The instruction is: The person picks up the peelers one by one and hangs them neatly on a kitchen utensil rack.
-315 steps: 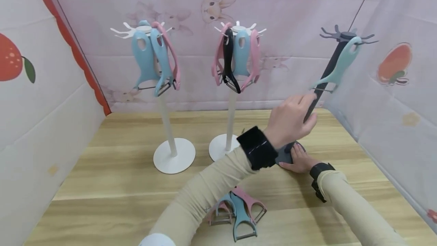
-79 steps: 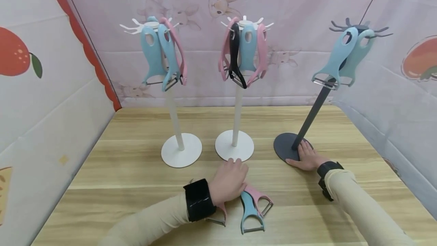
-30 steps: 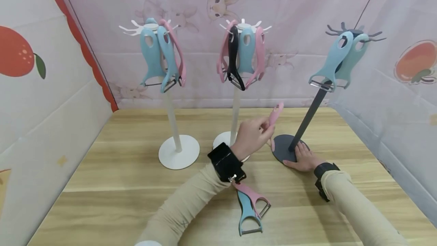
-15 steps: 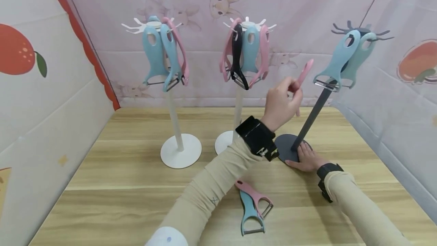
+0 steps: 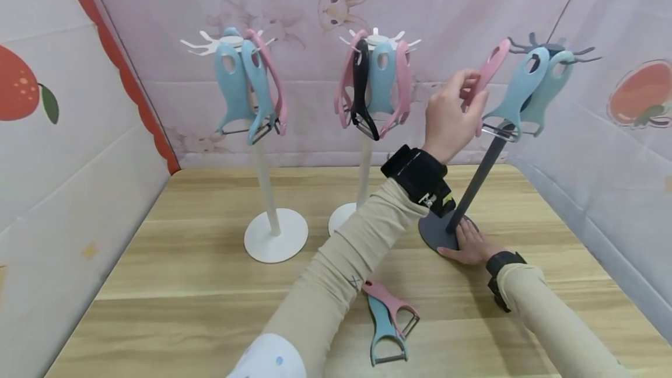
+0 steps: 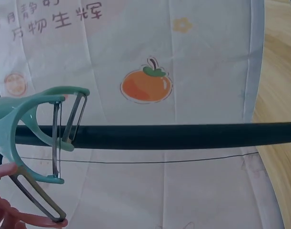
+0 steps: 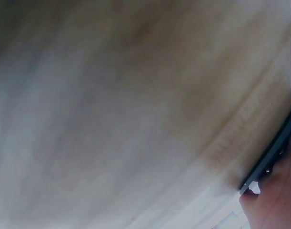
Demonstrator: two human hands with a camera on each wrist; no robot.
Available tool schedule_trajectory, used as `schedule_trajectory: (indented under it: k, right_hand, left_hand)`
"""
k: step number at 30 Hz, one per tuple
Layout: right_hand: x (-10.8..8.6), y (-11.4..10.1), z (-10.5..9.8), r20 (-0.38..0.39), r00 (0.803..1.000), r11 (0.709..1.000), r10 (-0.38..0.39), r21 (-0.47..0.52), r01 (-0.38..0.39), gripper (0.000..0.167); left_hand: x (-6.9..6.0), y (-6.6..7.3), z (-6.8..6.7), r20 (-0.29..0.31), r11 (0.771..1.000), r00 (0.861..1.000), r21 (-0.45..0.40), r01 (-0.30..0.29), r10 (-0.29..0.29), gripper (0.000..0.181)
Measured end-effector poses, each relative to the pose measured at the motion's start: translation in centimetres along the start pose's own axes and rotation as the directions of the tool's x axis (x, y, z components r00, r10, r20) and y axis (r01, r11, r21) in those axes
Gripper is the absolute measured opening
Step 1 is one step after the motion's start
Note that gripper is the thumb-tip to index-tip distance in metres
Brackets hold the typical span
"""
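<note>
My left hand [image 5: 452, 115] pinches a pink peeler [image 5: 490, 66], its holed handle end pointing up, close to the left of the dark grey stand [image 5: 480, 177]. A light blue peeler [image 5: 525, 80] and a teal peeler [image 5: 553, 83] hang side by side from that stand's hooks [image 5: 551, 46]. In the left wrist view the pink peeler's blade [image 6: 40, 196] sits near the hanging peelers' blades; whether they touch I cannot tell. My right hand [image 5: 471, 244] rests on the round dark base [image 5: 437, 232] with fingers extended. The right wrist view is mostly blurred wood.
Two white stands, one at left [image 5: 265, 185] and one in the middle [image 5: 364, 174], carry several blue, pink and black peelers. On the table, a pink peeler [image 5: 385, 296] overlaps a blue peeler [image 5: 380, 322]. Printed cloth walls [image 5: 462, 10] enclose the table's back and sides.
The pink peeler was picked up from the table pile and carried up and right to the dark stand by my left hand. Earlier, the light blue peeler joined the teal one there. My right hand stayed put.
</note>
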State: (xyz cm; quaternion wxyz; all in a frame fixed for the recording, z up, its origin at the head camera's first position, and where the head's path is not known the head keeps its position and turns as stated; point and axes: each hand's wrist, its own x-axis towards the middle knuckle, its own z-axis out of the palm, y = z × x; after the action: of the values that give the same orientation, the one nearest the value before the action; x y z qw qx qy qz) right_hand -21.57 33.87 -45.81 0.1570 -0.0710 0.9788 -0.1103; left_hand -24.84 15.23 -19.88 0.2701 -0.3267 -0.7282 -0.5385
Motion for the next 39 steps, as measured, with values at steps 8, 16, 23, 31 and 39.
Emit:
schedule_trajectory:
  k: [8, 16, 23, 31, 39]
  right_hand:
    - [-0.3, -0.3, 0.3, 0.0, 1.0, 1.0, -0.002, -0.002, 0.002, 0.112]
    - [-0.4, 0.1, 0.4, 0.001, 1.0, 1.0, 0.003, 0.002, -0.003, 0.11]
    - [-0.6, 0.3, 0.1, 0.008, 1.0, 1.0, -0.006, 0.021, 0.006, 0.109]
    - [-0.9, 0.3, -0.1, 0.028, 1.0, 0.998, 0.0, 0.07, -0.002, 0.11]
    - [-0.3, -0.3, -0.2, 0.023, 1.0, 0.999, -0.009, 0.049, 0.008, 0.11]
  left_hand:
    - [0.5, -0.1, 0.0, 0.07, 0.998, 0.997, 0.056, 0.021, -0.025, 0.035]
    - [0.6, 0.3, 0.3, 0.156, 0.995, 0.987, 0.097, 0.011, -0.027, 0.037]
    - [-1.9, -1.9, 0.9, 0.226, 0.992, 0.974, 0.119, -0.037, 0.009, 0.036]
    - [-8.8, -7.7, 2.8, 0.732, 0.858, 0.677, 0.392, -0.332, -0.073, 0.033]
    - [-14.5, -13.0, 2.9, 0.895, 0.705, 0.372, 0.429, -0.565, -0.247, 0.044]
